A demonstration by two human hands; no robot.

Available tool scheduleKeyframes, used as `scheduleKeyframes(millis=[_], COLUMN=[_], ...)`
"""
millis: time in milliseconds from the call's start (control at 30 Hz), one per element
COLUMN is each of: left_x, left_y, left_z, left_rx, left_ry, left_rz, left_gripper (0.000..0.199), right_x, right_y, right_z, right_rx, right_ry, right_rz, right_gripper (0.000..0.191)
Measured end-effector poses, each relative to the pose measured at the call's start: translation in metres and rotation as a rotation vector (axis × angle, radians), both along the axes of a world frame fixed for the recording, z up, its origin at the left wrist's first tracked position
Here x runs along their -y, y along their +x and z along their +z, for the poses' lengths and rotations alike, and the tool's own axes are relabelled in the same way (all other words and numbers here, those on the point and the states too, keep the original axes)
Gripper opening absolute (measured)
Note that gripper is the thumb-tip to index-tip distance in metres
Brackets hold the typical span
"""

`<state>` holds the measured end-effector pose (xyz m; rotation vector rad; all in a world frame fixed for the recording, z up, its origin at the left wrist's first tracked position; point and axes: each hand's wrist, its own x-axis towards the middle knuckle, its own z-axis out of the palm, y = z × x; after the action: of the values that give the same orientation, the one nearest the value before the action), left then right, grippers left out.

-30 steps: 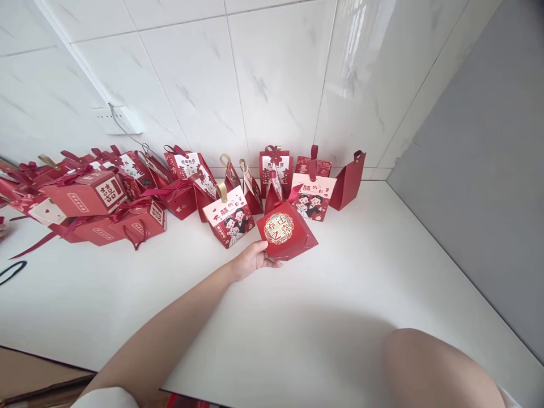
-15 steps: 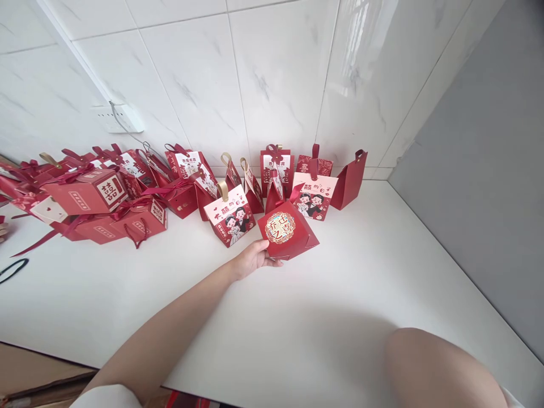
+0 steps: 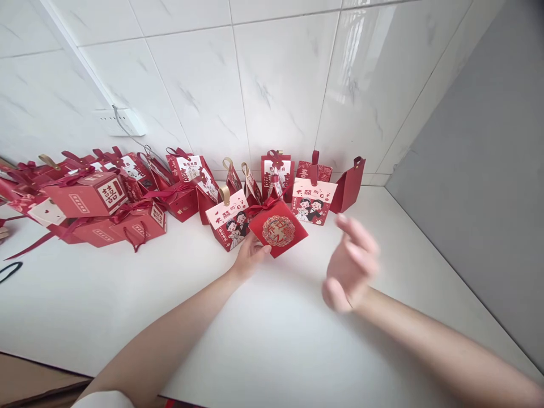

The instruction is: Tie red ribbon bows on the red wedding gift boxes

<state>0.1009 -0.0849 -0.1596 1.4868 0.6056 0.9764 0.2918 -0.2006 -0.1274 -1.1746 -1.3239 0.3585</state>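
Box gripped at table's back row

Red gift box (image 3: 278, 228) is held by left hand (image 3: 250, 255), fingers closed on its near corner, tilted just above white table (image 3: 272, 340). Right hand (image 3: 351, 266) is raised nearby, blurred, fingers spread, nothing held (gift bags (image 3: 312, 198) stand behind).

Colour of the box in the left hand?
Red box with a round gold-and-red emblem; head view.

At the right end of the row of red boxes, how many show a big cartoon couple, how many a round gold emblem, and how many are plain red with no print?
cartoon couple boxes: 2
round gold emblem box: 1
plain red box: 1
Total: 4
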Motion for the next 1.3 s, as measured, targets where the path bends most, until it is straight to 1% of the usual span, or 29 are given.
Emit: scheduleKeyframes(millis=[67,100,133,200,267,367,433,500,533,600,667,700,733,800,867,933,1000,1033,1067,1100,1133,1200,1267,1300], left_x=[-0.003,-0.004,-0.004,-0.004,-0.003,-0.001,-0.001,-0.001,-0.002,-0.003,-0.004,-0.004,-0.005,-0.005,-0.006,-0.008,-0.009,-0.01,-0.01,-0.01,-0.01,-0.011,-0.012,-0.012], left_y=[-0.001,-0.002,-0.002,-0.002,-0.001,0.0,0.001,0.001,0.001,0.0,0.0,0.0,0.0,0.0,0.0,0.0,-0.001,-0.002,-0.002,-0.003,-0.004,-0.007,-0.01,-0.012], left_z=[0.002,0.003,0.004,0.007,0.008,0.008,0.007,0.006,0.006,0.005,0.005,0.005,0.005,0.004,0.001,-0.001,-0.002,-0.001,0.0,0.001,0.003,0.008,0.013,0.015], left_rx=[-0.096,-0.149,-0.2,-0.274,-0.307,-0.307,-0.279,-0.234,-0.214,-0.189,-0.185,-0.19,-0.192,-0.19,-0.172,-0.154,-0.146,-0.131,-0.098,-0.048,0.007,0.067,0.012,-0.043], left_ry=[0.112,0.167,0.216,0.284,0.302,0.257,0.186,0.098,0.064,0.033,0.036,0.038,0.041,0.055,0.076,0.071,0.036,0.012,-0.013,-0.038,-0.058,-0.059,-0.014,0.012], left_rz=[0.088,0.119,0.142,0.155,0.138,0.106,0.072,0.064,0.082,0.165,0.248,0.27,0.282,0.289,0.323,0.379,0.423,0.409,0.363,0.284,0.172,-0.093,-0.312,-0.39], left_gripper=[0.053,0.051,0.049,0.044,0.041,0.043,0.046,0.04,0.035,0.026,0.023,0.023,0.022,0.018,0.017,0.019,0.021,0.024,0.029,0.037,0.046,0.062,0.079,0.085], right_x=[-0.004,-0.006,-0.008,-0.013,-0.016,-0.017,-0.017,-0.018,-0.019,-0.022,-0.027,-0.029,-0.031,-0.033,-0.034,-0.033,-0.032,-0.033,-0.034,-0.035,-0.036,-0.039,-0.039,-0.038], right_y=[-0.003,-0.005,-0.007,-0.01,-0.012,-0.01,-0.007,-0.002,0.001,0.006,0.009,0.01,0.01,0.01,0.01,0.009,0.01,0.011,0.012,0.013,0.014,0.014,0.012,0.01], right_z=[-0.002,-0.005,-0.009,-0.019,-0.027,-0.032,-0.033,-0.034,-0.035,-0.037,-0.041,-0.042,-0.043,-0.043,-0.041,-0.04,-0.041,-0.041,-0.043,-0.044,-0.046,-0.048,-0.047,-0.045], right_rx=[0.074,0.096,0.095,0.026,-0.055,-0.12,-0.173,-0.271,-0.324,-0.414,-0.459,-0.469,-0.478,-0.504,-0.552,-0.593,-0.61,-0.609,-0.607,-0.604,-0.601,-0.593,-0.567,-0.546], right_ry=[0.065,0.073,0.055,-0.019,-0.069,-0.08,-0.083,-0.096,-0.098,-0.086,-0.085,-0.094,-0.113,-0.17,-0.219,-0.245,-0.248,-0.243,-0.236,-0.231,-0.227,-0.228,-0.226,-0.222], right_rz=[0.016,0.03,0.047,0.086,0.12,0.151,0.153,0.126,0.096,0.019,-0.033,-0.034,-0.015,0.061,0.133,0.143,0.101,0.078,0.063,0.058,0.065,0.104,0.157,0.197], right_gripper=[0.057,0.057,0.057,0.057,0.058,0.054,0.045,0.035,0.031,0.028,0.03,0.033,0.037,0.047,0.054,0.057,0.055,0.052,0.05,0.049,0.049,0.052,0.053,0.054])
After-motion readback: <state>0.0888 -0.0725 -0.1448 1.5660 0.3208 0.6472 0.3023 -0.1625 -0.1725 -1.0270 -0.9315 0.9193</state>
